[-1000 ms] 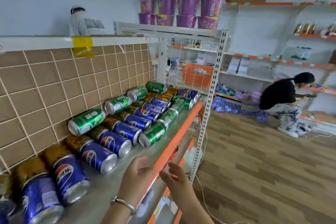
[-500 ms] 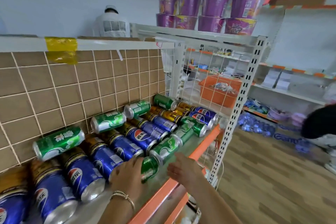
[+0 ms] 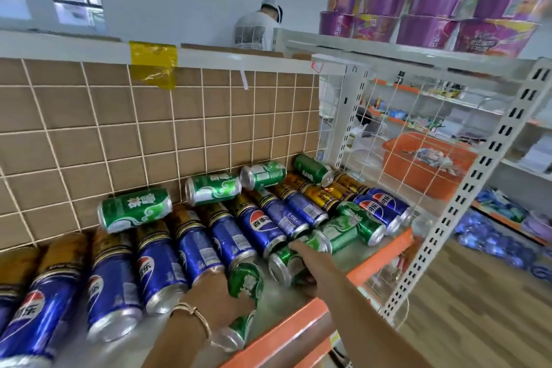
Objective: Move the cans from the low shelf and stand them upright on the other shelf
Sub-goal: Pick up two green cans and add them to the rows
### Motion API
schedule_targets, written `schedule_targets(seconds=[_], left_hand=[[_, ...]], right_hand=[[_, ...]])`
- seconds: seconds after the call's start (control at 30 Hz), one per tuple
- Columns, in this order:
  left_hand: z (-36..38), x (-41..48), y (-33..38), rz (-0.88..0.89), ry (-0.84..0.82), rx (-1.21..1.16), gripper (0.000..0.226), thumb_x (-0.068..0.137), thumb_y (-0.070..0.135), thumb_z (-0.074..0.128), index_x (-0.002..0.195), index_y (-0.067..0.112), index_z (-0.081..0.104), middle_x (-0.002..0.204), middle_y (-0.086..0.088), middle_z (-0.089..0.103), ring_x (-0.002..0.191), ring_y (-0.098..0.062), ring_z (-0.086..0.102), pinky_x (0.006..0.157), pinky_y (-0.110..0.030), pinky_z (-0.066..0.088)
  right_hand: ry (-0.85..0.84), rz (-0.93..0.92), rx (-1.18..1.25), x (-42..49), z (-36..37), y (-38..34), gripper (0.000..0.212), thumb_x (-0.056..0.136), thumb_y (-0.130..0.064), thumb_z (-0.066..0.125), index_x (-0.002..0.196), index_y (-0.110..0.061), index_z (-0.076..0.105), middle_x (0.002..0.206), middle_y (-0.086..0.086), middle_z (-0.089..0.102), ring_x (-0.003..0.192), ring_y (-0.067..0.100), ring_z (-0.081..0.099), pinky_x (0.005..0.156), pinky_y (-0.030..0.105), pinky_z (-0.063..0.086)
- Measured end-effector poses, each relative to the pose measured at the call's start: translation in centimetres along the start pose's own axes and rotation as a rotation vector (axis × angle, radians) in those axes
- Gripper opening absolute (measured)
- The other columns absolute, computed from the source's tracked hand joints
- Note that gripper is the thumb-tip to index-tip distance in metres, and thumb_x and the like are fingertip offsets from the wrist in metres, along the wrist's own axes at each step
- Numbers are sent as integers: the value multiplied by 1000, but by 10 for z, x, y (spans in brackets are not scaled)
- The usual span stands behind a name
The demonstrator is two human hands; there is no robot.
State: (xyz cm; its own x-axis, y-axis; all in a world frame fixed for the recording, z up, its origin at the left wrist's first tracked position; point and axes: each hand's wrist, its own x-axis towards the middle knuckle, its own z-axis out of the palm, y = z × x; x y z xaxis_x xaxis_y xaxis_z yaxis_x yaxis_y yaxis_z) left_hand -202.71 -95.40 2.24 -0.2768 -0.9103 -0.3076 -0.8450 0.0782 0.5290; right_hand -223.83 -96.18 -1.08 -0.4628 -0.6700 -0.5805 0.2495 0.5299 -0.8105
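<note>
- Green aluminium drink can [image 3: 245,279], lying on the grey shelf with an orange front edge [image 3: 385,251], is gripped by the left hand [image 3: 222,293] (bracelet at the wrist).
- The right hand [image 3: 310,257] wraps fingers over a second green can [image 3: 283,263].
- Blue cans [image 3: 191,248] lie in rows behind.

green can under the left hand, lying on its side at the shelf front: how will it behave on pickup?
The green can is a smooth cylinder lying on its side, so it will probably roll if nudged or released. The left hand wraps its body; the glossy metal may slip in a loose grip. Neighbouring blue cans lie packed alongside and could shift once it lifts.
</note>
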Motion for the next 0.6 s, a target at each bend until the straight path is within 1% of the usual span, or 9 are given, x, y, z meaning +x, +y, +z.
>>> schedule_targets(seconds=[0.1,0.17,0.23,0.3,0.33,0.4,0.47,0.53,0.6], left_hand=[[6,-3,1,-37,-78,-173,31,75,50,65,72,24,48,78,9,57,78,-11,59,71,-20,45],[7,-2,-1,-58,-102,-277,30,74,48,69,75,24,51,79,10,59,77,-10,60,68,-19,45],[4,0,-3,-78,-137,-383,39,67,50,74,87,21,57,82,7,64,76,-10,63,62,-18,45],[2,-2,-4,-93,-181,-537,57,49,53,77,90,17,62,82,3,71,75,-13,67,65,-20,50],[3,-3,-3,-95,-189,-650,57,43,50,77,87,15,63,76,1,73,71,-14,69,65,-21,52],[10,-7,0,-84,-176,-868,36,55,29,80,81,11,62,57,0,71,56,-13,68,55,-19,53],[15,-14,6,-74,-158,-1022,30,64,19,77,84,5,60,50,1,68,55,-15,64,54,-23,52],[18,-15,7,-55,-151,-1111,52,50,25,76,94,2,60,61,-2,70,67,-21,63,66,-32,52],[12,-22,6,-48,-116,-1185,49,58,20,76,101,1,61,76,-11,70,74,-26,64,71,-35,52]], right_hand=[[-81,-20,-11,-20,-4,-5,35,62,-27,81,87,-8,65,68,8,67,65,24,61,65,31,51],[-138,-83,2,-28,-8,-2,22,69,-14,78,85,-7,64,61,7,68,62,25,63,60,31,50],[-180,-173,41,-37,-11,1,25,70,-2,76,91,-5,63,73,12,72,74,33,68,70,40,57],[-236,-236,63,-47,-15,2,35,68,5,75,97,-4,58,82,16,70,80,36,68,78,47,56],[-279,-262,59,-51,-18,3,39,64,5,77,97,-4,58,82,17,70,79,36,67,81,52,52],[-376,-279,52,-55,-20,5,53,52,-3,80,102,1,61,90,22,70,83,41,66,85,62,47],[-441,-239,113,-57,-20,10,68,46,-7,79,110,4,60,98,26,69,87,40,66,80,56,53],[-502,-180,172,-63,-16,13,67,47,-7,78,111,2,60,93,23,70,79,35,69,66,42,58],[-564,-147,204,-72,-10,11,58,54,-13,76,109,-2,60,86,19,71,72,32,69,61,38,56]])
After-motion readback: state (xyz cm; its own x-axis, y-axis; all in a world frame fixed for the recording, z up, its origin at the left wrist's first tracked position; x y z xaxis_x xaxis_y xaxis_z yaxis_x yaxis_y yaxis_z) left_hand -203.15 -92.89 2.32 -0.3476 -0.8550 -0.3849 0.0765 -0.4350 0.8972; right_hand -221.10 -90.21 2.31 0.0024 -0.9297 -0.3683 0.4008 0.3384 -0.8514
